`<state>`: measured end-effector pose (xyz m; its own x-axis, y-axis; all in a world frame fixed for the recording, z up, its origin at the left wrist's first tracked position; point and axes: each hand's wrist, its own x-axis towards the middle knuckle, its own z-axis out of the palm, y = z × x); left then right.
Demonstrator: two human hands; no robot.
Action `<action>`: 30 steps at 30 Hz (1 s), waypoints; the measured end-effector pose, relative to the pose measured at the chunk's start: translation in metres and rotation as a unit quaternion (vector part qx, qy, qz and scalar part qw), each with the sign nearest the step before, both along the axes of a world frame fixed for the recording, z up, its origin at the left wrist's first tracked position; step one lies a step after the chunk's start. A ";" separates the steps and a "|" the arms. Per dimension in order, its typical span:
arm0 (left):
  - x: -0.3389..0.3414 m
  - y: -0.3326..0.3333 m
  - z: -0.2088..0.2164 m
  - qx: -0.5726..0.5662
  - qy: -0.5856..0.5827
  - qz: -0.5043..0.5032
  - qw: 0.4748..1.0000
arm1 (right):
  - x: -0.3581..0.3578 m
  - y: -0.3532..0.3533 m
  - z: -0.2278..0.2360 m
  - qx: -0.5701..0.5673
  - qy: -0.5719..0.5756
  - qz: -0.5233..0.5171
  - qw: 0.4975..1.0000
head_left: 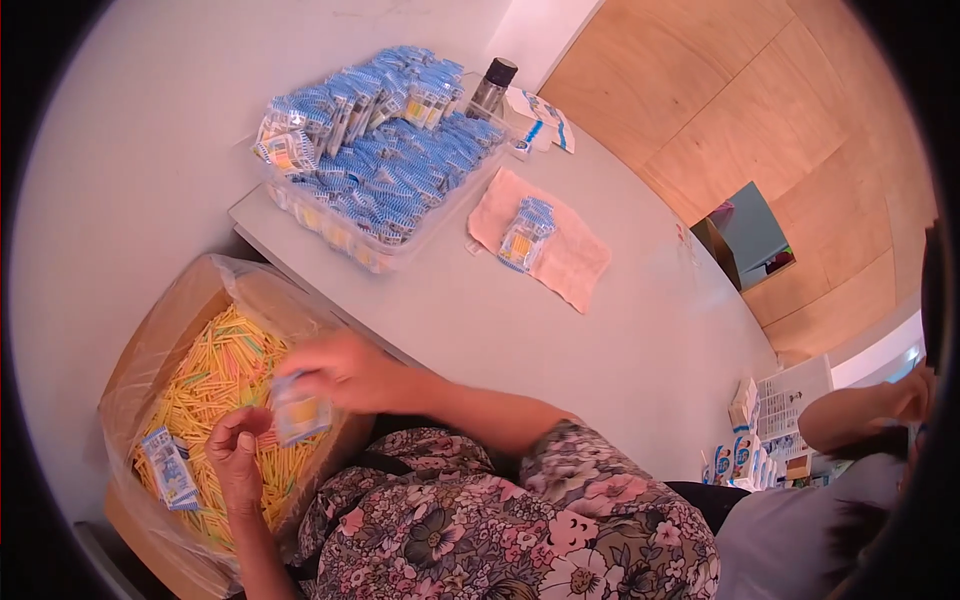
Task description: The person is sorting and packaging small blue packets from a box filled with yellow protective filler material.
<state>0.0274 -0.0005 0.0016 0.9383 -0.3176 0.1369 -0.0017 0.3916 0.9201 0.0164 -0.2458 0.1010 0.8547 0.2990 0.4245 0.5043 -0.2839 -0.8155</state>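
The small clear packet (pixel 302 412), bluish at its upper edge with yellow inside, is pinched in the right hand (pixel 345 372), slightly blurred, above the thin sticks (pixel 225 365), which lie loose and criss-crossed, mostly yellow with some pink and green, in a plastic-lined cardboard box (pixel 165 330)

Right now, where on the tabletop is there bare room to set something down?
Bare tabletop lies right of the pink cloth, and between it and the right forearm. Crowded: the plastic tub heaped with blue packets, and the carton of yellow sticks beneath the left hand and right hand.
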 end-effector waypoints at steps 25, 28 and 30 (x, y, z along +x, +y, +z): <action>0.019 0.106 0.050 0.681 -0.059 0.294 0.668 | -0.045 -0.201 0.001 -0.282 -0.270 -0.426 0.816; 0.022 0.125 0.043 0.758 -0.058 0.271 0.591 | -0.026 -0.162 0.002 -0.275 -0.300 -0.337 0.849; 0.023 0.125 0.043 0.705 -0.006 0.294 0.646 | -0.023 -0.143 0.002 -0.285 -0.316 -0.290 0.857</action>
